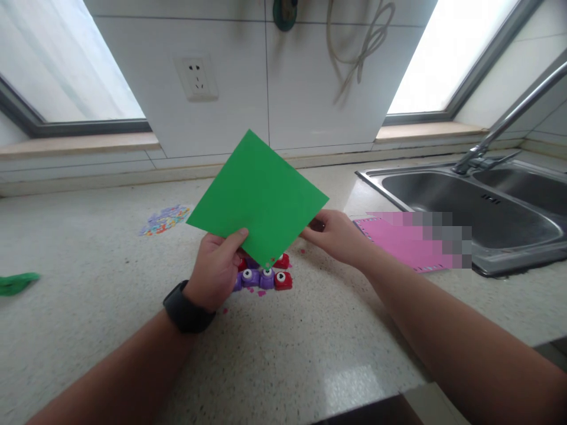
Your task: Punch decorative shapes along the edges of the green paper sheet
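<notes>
The left hand (215, 268) pinches the lower edge of a green paper square (258, 198), thumb on top, holding it tilted above the table (283, 342). The right hand (336, 236) grips the sheet's right corner between its fingers. Just under the paper, red and purple paper punches (266, 276) sit clustered on the table. A pink sheet (398, 242) lies to the right, beside the steel sink (478, 206). A pile of coloured paper bits (165, 219) lies further left.
</notes>
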The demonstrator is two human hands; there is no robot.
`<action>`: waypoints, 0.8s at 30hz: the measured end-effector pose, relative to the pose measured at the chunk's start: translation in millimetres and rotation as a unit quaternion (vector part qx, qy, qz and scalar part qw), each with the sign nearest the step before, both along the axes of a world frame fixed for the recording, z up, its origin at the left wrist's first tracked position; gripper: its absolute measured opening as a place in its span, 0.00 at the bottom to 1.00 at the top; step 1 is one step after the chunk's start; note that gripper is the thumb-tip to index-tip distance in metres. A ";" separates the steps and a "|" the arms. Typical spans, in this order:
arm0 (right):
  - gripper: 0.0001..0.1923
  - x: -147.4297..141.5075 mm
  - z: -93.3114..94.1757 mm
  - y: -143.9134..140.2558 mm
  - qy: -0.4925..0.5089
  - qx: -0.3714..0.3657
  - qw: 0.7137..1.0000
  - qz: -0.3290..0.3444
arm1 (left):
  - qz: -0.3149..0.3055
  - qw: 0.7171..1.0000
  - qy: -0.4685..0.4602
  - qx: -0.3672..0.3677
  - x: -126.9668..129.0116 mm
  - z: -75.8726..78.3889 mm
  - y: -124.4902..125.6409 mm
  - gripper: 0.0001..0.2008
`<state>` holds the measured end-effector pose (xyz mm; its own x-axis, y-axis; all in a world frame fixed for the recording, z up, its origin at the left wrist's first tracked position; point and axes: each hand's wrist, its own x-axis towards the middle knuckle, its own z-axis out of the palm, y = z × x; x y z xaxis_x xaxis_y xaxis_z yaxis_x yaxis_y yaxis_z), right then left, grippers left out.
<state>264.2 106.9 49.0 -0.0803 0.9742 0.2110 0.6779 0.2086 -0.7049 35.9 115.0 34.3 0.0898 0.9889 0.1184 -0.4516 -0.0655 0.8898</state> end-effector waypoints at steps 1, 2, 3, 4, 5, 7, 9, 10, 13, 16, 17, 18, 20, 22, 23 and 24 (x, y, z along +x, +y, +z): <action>0.17 1.0 0.7 -0.6 -0.025 -0.002 1.000 -0.002 | -0.003 1.000 0.000 -0.003 0.1 -0.3 0.0 0.15; 0.17 1.8 1.1 -1.0 -0.049 -0.007 0.999 -0.004 | -0.003 1.000 0.001 -0.007 0.3 -0.6 -0.1 0.15; 0.17 2.6 1.2 -1.4 -0.070 -0.013 0.997 -0.006 | -0.001 1.000 0.002 -0.010 0.5 -0.7 -0.3 0.14; 0.18 3.3 1.0 -1.5 -0.088 -0.018 0.996 -0.008 | 0.001 1.000 0.002 -0.010 0.7 -0.7 -0.5 0.15; 0.18 3.8 0.6 -1.5 -0.101 -0.023 0.995 -0.009 | 0.003 1.000 0.003 -0.008 0.8 -0.6 -0.6 0.15; 0.19 4.6 -0.9 -1.2 -0.118 -0.033 0.992 -0.006 | 0.000 1.000 0.008 -0.004 1.0 -0.3 -0.7 0.17; 0.19 5.0 -2.6 -0.6 -0.127 -0.038 0.991 -0.004 | -0.006 1.000 0.014 -0.005 1.0 0.0 -0.8 0.18; 0.18 5.1 -3.3 -0.4 -0.128 -0.037 0.991 -0.003 | -0.008 1.000 0.014 -0.006 1.1 0.1 -0.8 0.18; 0.17 4.5 -4.7 -0.1 -0.139 -0.030 0.990 -0.002 | -0.014 1.000 0.013 -0.007 0.8 0.1 -1.1 0.18; 0.15 2.9 -5.3 -0.2 -0.154 -0.020 0.988 0.006 | -0.021 0.999 0.030 -0.007 -0.4 -1.3 -1.1 0.15; 0.13 2.3 -5.5 -0.3 -0.159 -0.015 0.987 0.013 | -0.022 0.999 0.038 -0.006 -1.0 -2.1 -1.0 0.14; 0.13 1.7 -5.7 -0.2 -0.163 -0.009 0.986 0.021 | -0.023 0.999 0.046 -0.004 -1.6 -3.0 -0.8 0.13; 0.12 1.1 -6.3 0.1 -0.168 0.008 0.985 0.036 | -0.027 0.998 0.053 0.003 -2.6 -5.1 -0.1 0.13; 0.11 1.2 -7.4 0.5 -0.165 0.021 0.985 0.048 | -0.040 0.998 0.051 0.009 -3.3 -6.9 0.6 0.15; 0.11 1.6 -8.1 0.7 -0.160 0.026 0.985 0.051 | -0.049 0.998 0.050 0.010 -3.6 -7.7 0.9 0.16; 0.10 2.2 -8.8 0.8 -0.154 0.030 0.986 0.051 | -0.057 0.997 0.048 0.011 -3.9 -8.4 1.3 0.17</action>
<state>266.4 107.7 40.2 -0.2460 0.9445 0.2176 0.8311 0.3211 -0.4540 32.0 116.3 25.9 0.2142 0.9688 0.1247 -0.3695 -0.0378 0.9285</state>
